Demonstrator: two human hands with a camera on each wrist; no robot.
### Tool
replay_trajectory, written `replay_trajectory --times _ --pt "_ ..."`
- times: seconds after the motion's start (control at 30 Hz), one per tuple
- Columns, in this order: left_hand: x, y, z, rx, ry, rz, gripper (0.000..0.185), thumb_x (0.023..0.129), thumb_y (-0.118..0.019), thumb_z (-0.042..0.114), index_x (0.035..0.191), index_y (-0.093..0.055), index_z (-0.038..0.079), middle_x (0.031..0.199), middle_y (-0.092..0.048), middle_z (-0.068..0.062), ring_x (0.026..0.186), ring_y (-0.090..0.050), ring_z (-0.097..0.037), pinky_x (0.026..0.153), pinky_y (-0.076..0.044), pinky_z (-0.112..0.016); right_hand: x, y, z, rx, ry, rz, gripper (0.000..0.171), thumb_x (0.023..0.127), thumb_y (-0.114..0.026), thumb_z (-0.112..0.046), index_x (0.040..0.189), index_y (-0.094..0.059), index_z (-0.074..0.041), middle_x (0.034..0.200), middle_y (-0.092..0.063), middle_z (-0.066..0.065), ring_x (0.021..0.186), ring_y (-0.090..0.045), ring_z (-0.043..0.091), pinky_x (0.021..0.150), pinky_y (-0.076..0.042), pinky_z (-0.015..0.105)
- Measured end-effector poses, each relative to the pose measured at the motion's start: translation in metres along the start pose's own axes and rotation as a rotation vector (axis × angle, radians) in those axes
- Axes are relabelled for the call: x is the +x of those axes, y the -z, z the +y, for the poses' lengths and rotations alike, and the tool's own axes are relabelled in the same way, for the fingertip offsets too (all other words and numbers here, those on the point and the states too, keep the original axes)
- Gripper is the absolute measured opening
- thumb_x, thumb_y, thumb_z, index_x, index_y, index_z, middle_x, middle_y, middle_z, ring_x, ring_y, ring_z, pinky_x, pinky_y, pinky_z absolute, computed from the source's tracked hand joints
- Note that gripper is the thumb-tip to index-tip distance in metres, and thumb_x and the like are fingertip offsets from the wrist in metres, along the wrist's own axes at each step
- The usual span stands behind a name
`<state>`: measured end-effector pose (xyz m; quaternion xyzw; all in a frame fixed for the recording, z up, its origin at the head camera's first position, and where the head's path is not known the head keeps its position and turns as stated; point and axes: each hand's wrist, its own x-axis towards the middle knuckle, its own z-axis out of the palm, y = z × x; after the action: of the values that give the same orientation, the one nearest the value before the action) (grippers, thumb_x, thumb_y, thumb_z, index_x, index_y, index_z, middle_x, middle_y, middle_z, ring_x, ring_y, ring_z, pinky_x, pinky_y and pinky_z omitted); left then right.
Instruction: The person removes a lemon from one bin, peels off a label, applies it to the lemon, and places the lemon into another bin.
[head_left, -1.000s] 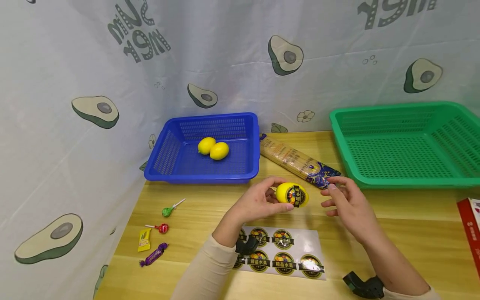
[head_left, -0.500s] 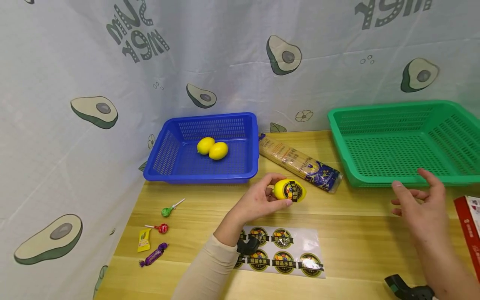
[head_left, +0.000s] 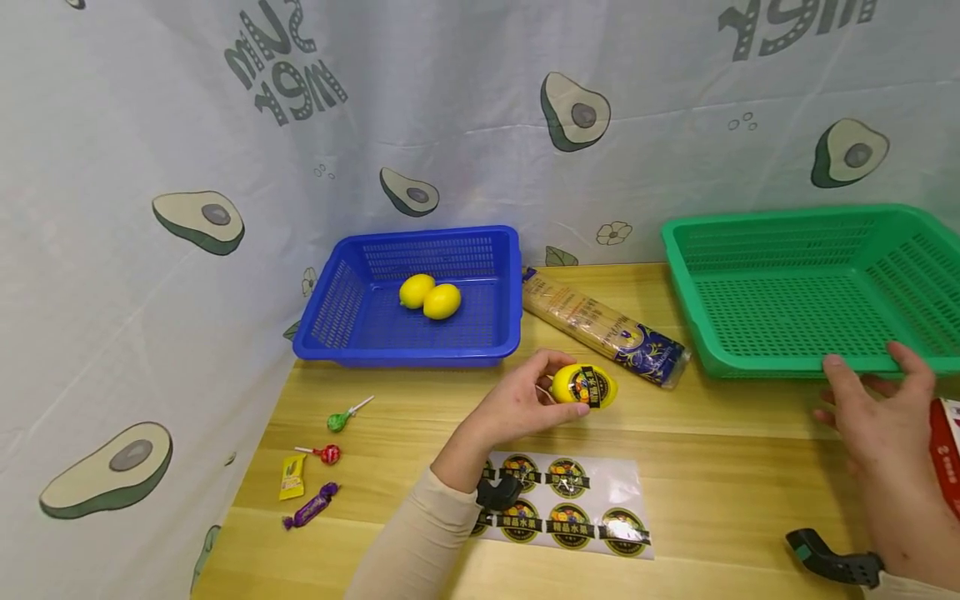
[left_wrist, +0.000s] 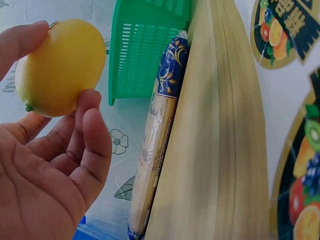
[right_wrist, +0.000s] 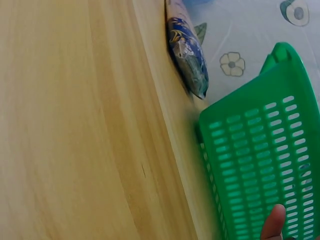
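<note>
My left hand [head_left: 525, 402] pinches a lemon [head_left: 584, 386] above the table, thumb and fingers on its sides. A round black and gold sticker is on the lemon's side in the head view; in the left wrist view the lemon [left_wrist: 65, 67] shows plain yellow skin. Below lies a white sheet [head_left: 618, 479] of matching stickers, partly hidden by my left wrist. My right hand [head_left: 879, 412] holds nothing visible, fingers loosely spread at the front rim of the green basket [head_left: 757, 364]. Whether it touches the rim, I cannot tell. The blue basket [head_left: 405, 354] contains two lemons [head_left: 430, 297].
A pack of noodles [head_left: 603, 327] lies between the baskets. On the left are a green lollipop [head_left: 337, 422], a red lollipop [head_left: 329, 454], a yellow-wrapped candy [head_left: 292, 477] and a purple-wrapped candy [head_left: 311, 507]. A red and white box [head_left: 947, 454] stands at the right edge.
My right hand has moved away from the lemon, rightward to the front of the green basket. The left hand still holds the lemon in nearly the same place.
</note>
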<state>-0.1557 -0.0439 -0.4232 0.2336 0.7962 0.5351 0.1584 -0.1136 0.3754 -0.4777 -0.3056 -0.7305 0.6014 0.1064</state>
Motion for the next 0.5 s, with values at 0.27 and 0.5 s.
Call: replay_trajectory --times 0.27,0.5 --pt "0.008 -0.003 0.009 0.026 -0.019 -0.010 0.059 0.085 -0.085 0.023 0.134 -0.054 0.017 0.106 -0.065 0.000 0.082 -0.061 -0.004 0.073 -0.056 -0.019 -0.049 -0.015 -0.044 0.126 -0.052 0.018 0.076 0.102 -0.058 -0.032 0.158 -0.008 -0.045 0.120 -0.031 -0.024 0.068 -0.054 -0.007 0.051 -0.048 0.014" --pt "0.039 -0.013 0.042 0.095 -0.096 -0.058 0.060 0.088 -0.083 0.027 0.137 -0.051 0.016 0.121 -0.059 -0.001 0.091 -0.063 -0.001 0.077 -0.058 -0.017 -0.042 -0.019 -0.040 0.066 -0.051 0.057 0.073 0.101 -0.058 -0.037 0.156 -0.010 -0.046 0.114 -0.031 -0.023 0.067 -0.053 -0.007 0.050 -0.048 0.014"
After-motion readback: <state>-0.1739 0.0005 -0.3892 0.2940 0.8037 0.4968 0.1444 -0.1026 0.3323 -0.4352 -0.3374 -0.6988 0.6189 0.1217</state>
